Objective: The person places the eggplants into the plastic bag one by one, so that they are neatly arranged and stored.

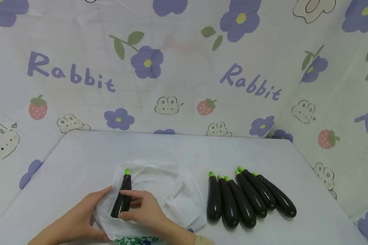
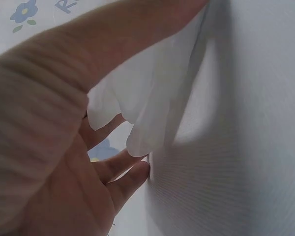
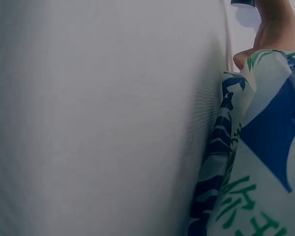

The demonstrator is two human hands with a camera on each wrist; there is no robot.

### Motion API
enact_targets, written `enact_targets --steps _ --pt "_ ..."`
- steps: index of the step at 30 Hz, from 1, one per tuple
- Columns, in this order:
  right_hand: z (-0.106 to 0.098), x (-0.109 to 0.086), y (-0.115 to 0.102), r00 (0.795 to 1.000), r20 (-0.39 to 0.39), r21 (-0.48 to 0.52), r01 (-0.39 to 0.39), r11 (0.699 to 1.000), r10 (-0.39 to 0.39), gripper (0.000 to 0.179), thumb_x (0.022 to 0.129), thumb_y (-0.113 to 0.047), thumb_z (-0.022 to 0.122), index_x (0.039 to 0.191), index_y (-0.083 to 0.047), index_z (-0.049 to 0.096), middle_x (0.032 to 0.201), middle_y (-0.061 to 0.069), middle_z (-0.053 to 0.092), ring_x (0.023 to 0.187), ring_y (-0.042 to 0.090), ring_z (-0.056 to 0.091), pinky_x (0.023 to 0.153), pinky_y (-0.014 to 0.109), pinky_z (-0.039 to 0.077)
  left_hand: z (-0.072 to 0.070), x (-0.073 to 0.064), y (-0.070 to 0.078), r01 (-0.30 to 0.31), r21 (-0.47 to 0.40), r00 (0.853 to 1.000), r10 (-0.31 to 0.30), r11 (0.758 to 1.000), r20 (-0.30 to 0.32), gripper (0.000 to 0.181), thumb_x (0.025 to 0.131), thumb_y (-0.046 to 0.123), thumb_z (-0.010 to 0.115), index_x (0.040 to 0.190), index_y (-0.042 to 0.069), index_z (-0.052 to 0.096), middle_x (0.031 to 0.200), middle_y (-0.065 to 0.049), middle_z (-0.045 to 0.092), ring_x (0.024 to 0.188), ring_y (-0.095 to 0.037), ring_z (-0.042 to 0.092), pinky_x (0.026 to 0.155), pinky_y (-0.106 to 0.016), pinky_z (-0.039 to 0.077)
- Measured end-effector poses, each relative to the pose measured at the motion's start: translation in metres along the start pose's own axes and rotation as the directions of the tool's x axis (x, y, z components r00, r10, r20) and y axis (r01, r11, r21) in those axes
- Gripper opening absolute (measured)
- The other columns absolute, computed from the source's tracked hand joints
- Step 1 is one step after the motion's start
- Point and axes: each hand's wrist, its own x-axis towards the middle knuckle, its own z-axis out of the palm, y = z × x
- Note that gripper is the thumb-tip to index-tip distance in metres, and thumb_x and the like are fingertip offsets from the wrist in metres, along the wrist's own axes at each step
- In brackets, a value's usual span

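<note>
In the head view, a dark eggplant [image 1: 126,185] with a bright green stem lies within a spread white plastic bag [image 1: 154,178]. My right hand [image 1: 148,209] pinches its side between thumb and fingers. At the bag's left edge, my left hand [image 1: 81,217] touches the plastic with spread fingers. The left wrist view shows loose folds of the bag [image 2: 152,93] hanging between that hand's thumb and fingers. Green and blue print covers the bag's near side [image 3: 270,142] in the right wrist view, where the right hand itself is out of sight.
Several more eggplants [image 1: 230,204] lie side by side to the right of the bag, stems pointing away. The white tabletop [image 1: 251,153] ends at a patterned cloth backdrop [image 1: 184,81], which also hangs at both sides.
</note>
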Motion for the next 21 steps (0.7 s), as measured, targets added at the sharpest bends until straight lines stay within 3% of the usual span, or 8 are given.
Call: enact_targets --steps 8,21 --pt "0.0022 0.0007 0.0008 0.999 0.032 0.032 0.041 0.999 -0.043 0.058 0.071 0.003 0.084 0.124 -0.018 0.071 0.100 -0.007 0.065 0.080 0.013 0.065 0.063 0.023 0.049 0.0026 -0.0013 -0.0027 -0.034 0.046 0.999 0.036 0.998 -0.039 0.123 0.053 0.065 0.086 0.149 0.005 0.039 0.135 -0.012 0.051 0.116 -0.027 0.048 0.090 -0.039 0.047" --pt "-0.0017 0.0007 -0.0009 0.991 0.104 -0.014 0.085 0.996 -0.083 0.059 0.074 0.002 0.081 0.129 -0.016 0.067 0.110 -0.009 0.065 0.080 0.009 0.065 0.065 0.022 0.050 0.0021 0.0000 -0.0016 -0.061 0.050 0.997 0.063 0.997 -0.051 0.115 0.058 0.065 0.084 0.148 0.007 0.042 0.135 -0.011 0.052 0.116 -0.027 0.049 0.089 -0.038 0.047"
